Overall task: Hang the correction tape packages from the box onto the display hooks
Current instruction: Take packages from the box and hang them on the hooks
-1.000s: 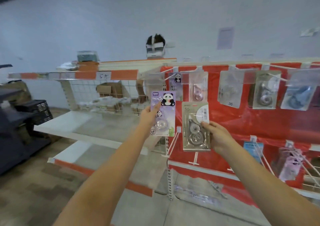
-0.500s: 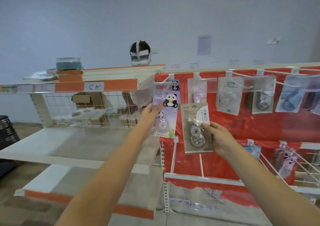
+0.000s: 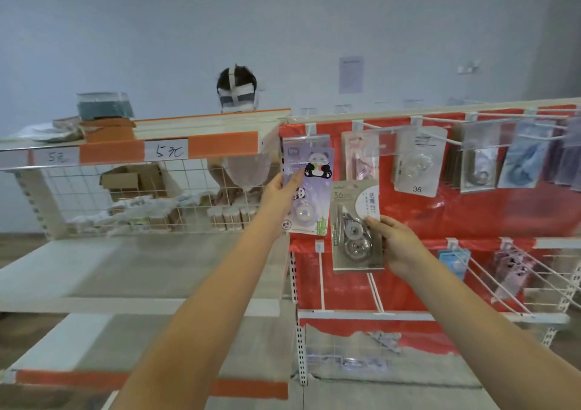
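My left hand (image 3: pixel 279 194) pinches a purple panda correction tape package (image 3: pixel 309 200) by its left edge, raised against the leftmost hook (image 3: pixel 309 129) of the red display panel (image 3: pixel 471 218), overlapping panda packages hanging there. My right hand (image 3: pixel 396 243) holds a grey correction tape package (image 3: pixel 356 224) by its right edge, lower and to the right, in front of the panel. More packages hang on the upper row: a pink one (image 3: pixel 361 155), a clear one marked 36 (image 3: pixel 418 161) and grey and blue ones (image 3: pixel 522 158). No box is in view.
White hook rods (image 3: pixel 503 280) stick out at lower right with a few packages on them. A white and orange shelf unit (image 3: pixel 138 268) stands to the left, with a wire basket (image 3: pixel 125 202) of goods. A person's head (image 3: pixel 237 90) shows behind the shelf top.
Both hands rose toward the upper hook row. The panda package moved up against the leftmost hook's hanging packages. The view shifted right and closer.
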`<state>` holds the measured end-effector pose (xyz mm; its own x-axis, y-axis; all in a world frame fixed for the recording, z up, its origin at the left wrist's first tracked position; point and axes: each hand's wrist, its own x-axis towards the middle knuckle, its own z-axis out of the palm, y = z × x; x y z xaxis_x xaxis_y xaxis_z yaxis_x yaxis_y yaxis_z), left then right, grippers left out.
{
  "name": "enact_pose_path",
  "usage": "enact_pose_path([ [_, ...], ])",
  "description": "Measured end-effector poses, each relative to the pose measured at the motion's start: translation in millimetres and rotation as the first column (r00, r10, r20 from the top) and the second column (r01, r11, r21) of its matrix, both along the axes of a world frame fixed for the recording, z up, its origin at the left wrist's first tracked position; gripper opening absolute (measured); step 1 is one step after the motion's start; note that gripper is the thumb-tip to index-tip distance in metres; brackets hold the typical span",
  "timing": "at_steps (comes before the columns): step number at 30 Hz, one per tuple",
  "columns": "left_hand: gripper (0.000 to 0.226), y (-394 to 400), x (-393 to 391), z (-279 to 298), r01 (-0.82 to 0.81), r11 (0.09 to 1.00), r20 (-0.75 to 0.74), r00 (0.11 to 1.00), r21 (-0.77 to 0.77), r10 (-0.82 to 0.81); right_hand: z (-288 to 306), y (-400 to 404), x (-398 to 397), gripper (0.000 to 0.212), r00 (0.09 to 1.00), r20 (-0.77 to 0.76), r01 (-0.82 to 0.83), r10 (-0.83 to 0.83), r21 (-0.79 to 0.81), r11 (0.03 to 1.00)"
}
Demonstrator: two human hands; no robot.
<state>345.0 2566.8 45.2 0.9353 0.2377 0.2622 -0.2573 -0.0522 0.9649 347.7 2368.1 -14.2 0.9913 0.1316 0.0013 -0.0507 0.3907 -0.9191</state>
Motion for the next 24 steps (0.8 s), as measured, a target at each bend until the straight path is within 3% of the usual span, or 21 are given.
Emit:
enact_pose_path([
  [8,0.019,0,17,-22,0.016,1.0,0.015,1.0,-0.01,-0.015,-13,1,8,0.005,0.996,-0.044,0.081,-0.083,-0.032,0.996],
  [12,0.034,-3,25,-32,-0.031,0.999,0.003,1.0,0.011,0.031,-20,-2,13,0.004,0.994,-0.056,0.091,-0.093,-0.037,0.995],
  [16,0.025,-3,26,-40,0.017,0.999,0.081,0.996,0.037,-0.02,-23,-8,18,0.004,0.995,-0.054,0.085,-0.087,-0.039,0.996],
  [19,0.024,-5,18,-40,0.073,0.997,0.112,0.991,-0.038,-0.068,-22,-13,20,0.002,0.995,-0.053,0.086,-0.087,-0.012,0.996],
  [21,0.037,-7,13,-35,0.087,0.992,0.142,0.987,-0.093,-0.073,-20,-15,21,0.002,0.994,-0.054,0.093,-0.092,0.003,0.996],
  [24,0.043,-10,7,-24,0.034,0.991,0.15,0.989,-0.133,-0.013,-18,-16,23,0.002,0.995,-0.051,0.087,-0.086,0.014,0.996],
])
